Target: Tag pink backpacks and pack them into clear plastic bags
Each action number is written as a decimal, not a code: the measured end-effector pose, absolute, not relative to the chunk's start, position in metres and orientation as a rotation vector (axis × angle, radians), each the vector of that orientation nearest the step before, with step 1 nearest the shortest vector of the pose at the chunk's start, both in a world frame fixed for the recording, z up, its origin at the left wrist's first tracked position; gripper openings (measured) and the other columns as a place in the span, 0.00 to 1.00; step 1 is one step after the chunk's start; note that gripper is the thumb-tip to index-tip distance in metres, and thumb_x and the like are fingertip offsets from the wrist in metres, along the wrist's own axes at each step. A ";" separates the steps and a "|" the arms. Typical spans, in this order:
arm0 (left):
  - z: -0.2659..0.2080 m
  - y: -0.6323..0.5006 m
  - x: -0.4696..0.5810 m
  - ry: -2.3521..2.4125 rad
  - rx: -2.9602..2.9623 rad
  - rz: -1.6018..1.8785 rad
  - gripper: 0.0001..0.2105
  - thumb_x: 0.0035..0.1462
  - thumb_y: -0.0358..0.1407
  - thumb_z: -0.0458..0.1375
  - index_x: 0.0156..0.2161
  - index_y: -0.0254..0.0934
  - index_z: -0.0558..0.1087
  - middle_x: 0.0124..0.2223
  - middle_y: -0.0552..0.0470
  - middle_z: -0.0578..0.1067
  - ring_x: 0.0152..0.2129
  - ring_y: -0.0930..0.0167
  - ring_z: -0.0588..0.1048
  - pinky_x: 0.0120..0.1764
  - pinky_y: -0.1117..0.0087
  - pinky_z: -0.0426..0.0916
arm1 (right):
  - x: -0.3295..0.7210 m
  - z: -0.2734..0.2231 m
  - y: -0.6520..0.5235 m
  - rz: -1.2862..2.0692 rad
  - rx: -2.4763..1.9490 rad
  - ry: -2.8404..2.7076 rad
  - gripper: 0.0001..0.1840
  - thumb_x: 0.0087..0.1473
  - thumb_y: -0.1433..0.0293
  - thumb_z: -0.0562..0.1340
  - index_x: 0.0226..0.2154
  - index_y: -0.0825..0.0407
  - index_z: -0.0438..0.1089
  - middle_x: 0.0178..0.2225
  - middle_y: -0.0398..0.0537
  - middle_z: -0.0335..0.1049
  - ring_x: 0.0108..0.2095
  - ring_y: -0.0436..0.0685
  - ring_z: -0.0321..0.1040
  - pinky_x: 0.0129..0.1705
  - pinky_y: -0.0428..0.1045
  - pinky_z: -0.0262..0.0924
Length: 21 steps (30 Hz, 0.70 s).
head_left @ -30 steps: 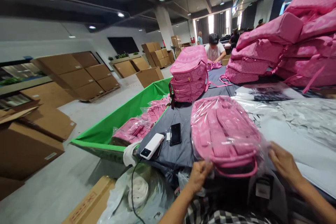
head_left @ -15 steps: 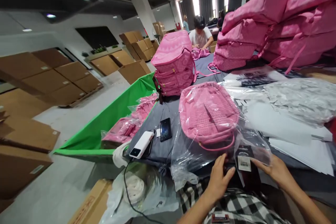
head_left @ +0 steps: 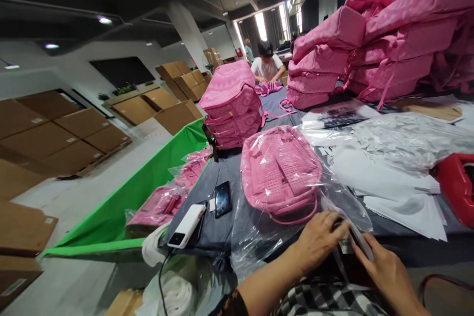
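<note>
A pink backpack [head_left: 281,168] lies in a clear plastic bag [head_left: 255,244] on the dark table cover, its handle loop towards me. At the bag's near right edge, my left hand [head_left: 322,239] has its fingers curled on the gathered plastic, beside a dark hang tag with a white label [head_left: 346,245]. My right hand [head_left: 385,266] pinches the folded plastic strip from the other side, thumb close to the label. How much of the tag each hand grips is hidden by the fingers.
Stacked pink backpacks [head_left: 231,103] stand behind, with a taller pile [head_left: 400,49] to the right. White sheets [head_left: 403,217] and a red object [head_left: 457,187] lie right. Left are a phone [head_left: 222,199], a white power bank [head_left: 187,225] and a green bin [head_left: 122,207]. A co-worker [head_left: 266,64] is beyond.
My left hand has moved from lying apart beside the tag to closing on the plastic. My right hand has come lower, and the tag has tilted. The view has shifted right.
</note>
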State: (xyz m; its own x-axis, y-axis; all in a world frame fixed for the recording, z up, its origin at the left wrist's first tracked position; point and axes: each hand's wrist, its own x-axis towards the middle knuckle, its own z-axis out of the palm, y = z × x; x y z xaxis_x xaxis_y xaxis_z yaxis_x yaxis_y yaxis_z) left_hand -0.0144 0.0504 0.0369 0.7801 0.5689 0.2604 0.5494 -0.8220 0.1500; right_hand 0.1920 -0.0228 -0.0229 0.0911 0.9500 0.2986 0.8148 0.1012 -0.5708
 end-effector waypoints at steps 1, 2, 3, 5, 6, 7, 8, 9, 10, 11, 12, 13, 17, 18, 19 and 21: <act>0.047 0.059 -0.010 0.678 3.046 0.476 0.16 0.71 0.33 0.48 0.58 0.39 0.73 0.61 0.43 0.73 0.57 0.60 0.71 0.54 0.61 0.67 | 0.189 -0.022 -0.028 0.173 -1.719 -1.777 0.21 0.64 0.55 0.51 0.39 0.48 0.75 0.20 0.45 0.75 0.19 0.62 0.75 0.16 0.48 0.61; 0.055 0.067 -0.005 0.448 3.174 0.464 0.16 0.71 0.33 0.49 0.57 0.41 0.73 0.63 0.45 0.71 0.60 0.60 0.68 0.56 0.60 0.65 | 0.185 -0.021 -0.033 0.088 -1.679 -1.812 0.20 0.66 0.58 0.50 0.40 0.48 0.74 0.20 0.44 0.75 0.18 0.61 0.74 0.16 0.48 0.60; 0.061 0.075 0.001 0.262 3.264 0.416 0.14 0.71 0.33 0.50 0.54 0.40 0.75 0.62 0.46 0.72 0.60 0.61 0.67 0.56 0.60 0.64 | 0.182 -0.019 -0.038 0.014 -1.624 -1.846 0.19 0.66 0.60 0.50 0.39 0.48 0.74 0.22 0.45 0.76 0.18 0.59 0.74 0.16 0.47 0.60; 0.068 0.087 0.013 0.041 3.322 0.235 0.10 0.69 0.34 0.54 0.42 0.39 0.79 0.53 0.47 0.77 0.54 0.63 0.70 0.52 0.62 0.65 | 0.176 -0.012 -0.045 -0.124 -1.467 -1.888 0.19 0.67 0.65 0.49 0.38 0.49 0.75 0.28 0.48 0.80 0.20 0.58 0.76 0.18 0.45 0.64; 0.068 0.091 0.017 -0.052 3.316 0.122 0.09 0.68 0.35 0.56 0.38 0.39 0.79 0.47 0.48 0.79 0.51 0.64 0.72 0.50 0.63 0.66 | 0.174 -0.008 -0.048 -0.161 -1.377 -1.908 0.18 0.67 0.67 0.50 0.38 0.49 0.75 0.30 0.48 0.80 0.21 0.57 0.76 0.20 0.45 0.66; 0.066 0.093 0.020 -0.140 3.300 0.007 0.08 0.66 0.35 0.59 0.35 0.40 0.78 0.42 0.49 0.80 0.48 0.65 0.73 0.47 0.64 0.67 | 0.174 -0.002 -0.051 -0.175 -1.287 -1.931 0.17 0.67 0.68 0.51 0.38 0.48 0.76 0.30 0.47 0.81 0.22 0.56 0.77 0.21 0.44 0.68; 0.064 0.094 0.022 -0.221 3.279 -0.097 0.08 0.65 0.35 0.60 0.33 0.41 0.78 0.37 0.50 0.80 0.44 0.66 0.75 0.44 0.66 0.67 | 0.175 0.004 -0.053 -0.171 -1.200 -1.961 0.15 0.66 0.69 0.53 0.39 0.47 0.76 0.30 0.45 0.81 0.23 0.55 0.77 0.24 0.44 0.70; 0.061 0.094 0.021 -0.288 3.258 -0.182 0.07 0.64 0.34 0.62 0.32 0.42 0.77 0.34 0.52 0.80 0.41 0.68 0.76 0.41 0.67 0.67 | 0.177 0.010 -0.055 -0.164 -1.134 -1.984 0.13 0.65 0.70 0.55 0.41 0.45 0.76 0.31 0.44 0.81 0.25 0.55 0.78 0.26 0.44 0.72; 0.059 0.093 0.018 -0.326 3.245 -0.240 0.08 0.63 0.33 0.62 0.31 0.42 0.77 0.31 0.54 0.80 0.37 0.69 0.76 0.40 0.68 0.67 | 0.180 0.016 -0.054 -0.169 -1.099 -1.999 0.13 0.63 0.71 0.58 0.44 0.44 0.76 0.33 0.43 0.81 0.28 0.55 0.79 0.29 0.45 0.74; 0.058 0.092 0.015 -0.337 3.243 -0.271 0.08 0.63 0.32 0.61 0.31 0.42 0.77 0.30 0.54 0.80 0.35 0.69 0.77 0.39 0.68 0.68 | 0.184 0.021 -0.050 -0.203 -1.104 -2.001 0.15 0.62 0.70 0.59 0.48 0.42 0.76 0.37 0.44 0.81 0.33 0.56 0.80 0.35 0.47 0.75; 0.058 0.090 0.010 -0.333 3.251 -0.268 0.08 0.64 0.31 0.60 0.33 0.40 0.77 0.30 0.54 0.80 0.33 0.70 0.77 0.38 0.68 0.68 | 0.188 0.026 -0.042 -0.276 -1.134 -1.983 0.17 0.62 0.70 0.60 0.52 0.41 0.75 0.42 0.46 0.81 0.39 0.58 0.80 0.41 0.50 0.76; 0.058 0.088 0.005 -0.320 3.264 -0.231 0.09 0.66 0.31 0.57 0.35 0.39 0.78 0.31 0.53 0.80 0.33 0.70 0.78 0.38 0.68 0.68 | 0.191 0.029 -0.031 -0.368 -1.178 -1.955 0.20 0.62 0.69 0.60 0.55 0.40 0.74 0.47 0.48 0.79 0.46 0.60 0.78 0.48 0.54 0.74; 0.063 0.081 -0.016 -0.150 3.242 0.144 0.17 0.72 0.32 0.44 0.48 0.34 0.76 0.44 0.48 0.82 0.39 0.70 0.80 0.42 0.70 0.72 | 0.196 0.040 0.042 -0.466 -1.279 -1.942 0.18 0.66 0.68 0.55 0.50 0.45 0.78 0.44 0.53 0.80 0.44 0.59 0.77 0.48 0.53 0.71; 0.063 0.080 -0.020 -0.028 3.186 0.257 0.17 0.73 0.32 0.43 0.52 0.35 0.75 0.49 0.47 0.82 0.42 0.70 0.80 0.44 0.71 0.72 | 0.196 0.046 0.062 -0.385 -1.261 -1.946 0.17 0.67 0.67 0.54 0.46 0.47 0.79 0.38 0.51 0.80 0.38 0.56 0.78 0.42 0.49 0.71; 0.062 0.080 -0.023 0.134 3.111 0.359 0.18 0.73 0.33 0.42 0.56 0.36 0.72 0.52 0.46 0.81 0.45 0.70 0.80 0.46 0.72 0.72 | 0.195 0.054 0.080 -0.290 -1.234 -1.927 0.19 0.69 0.65 0.53 0.43 0.49 0.79 0.33 0.50 0.79 0.33 0.54 0.77 0.36 0.46 0.70; 0.058 0.086 -0.026 0.584 2.912 0.529 0.18 0.72 0.33 0.43 0.61 0.35 0.67 0.52 0.44 0.80 0.44 0.69 0.80 0.44 0.72 0.74 | 0.196 0.076 0.109 -0.149 -1.185 -1.805 0.22 0.70 0.60 0.51 0.40 0.51 0.78 0.31 0.49 0.79 0.30 0.53 0.77 0.32 0.45 0.69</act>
